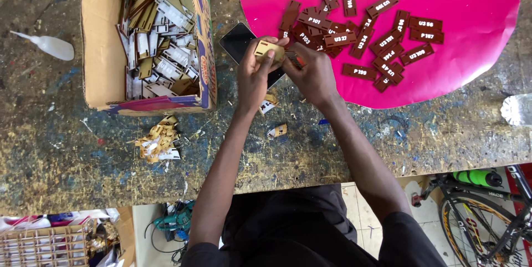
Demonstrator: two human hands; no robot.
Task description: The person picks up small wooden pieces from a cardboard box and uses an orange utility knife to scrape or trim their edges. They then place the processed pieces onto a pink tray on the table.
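Observation:
My left hand holds a small tan wooden tag by its edge, above a dark phone lying on the workbench. Right beside it, my right hand pinches a small brown piece, fingers touching the tag. Several brown rectangular tags with white markings lie spread on a pink sheet just right of my hands. A cardboard box full of pale and brown tags stands to the left.
Peeled paper scraps lie below the box, with smaller bits near my wrists. A white squeeze bottle lies far left. A clear plastic object sits at the right edge. A bicycle stands below the bench.

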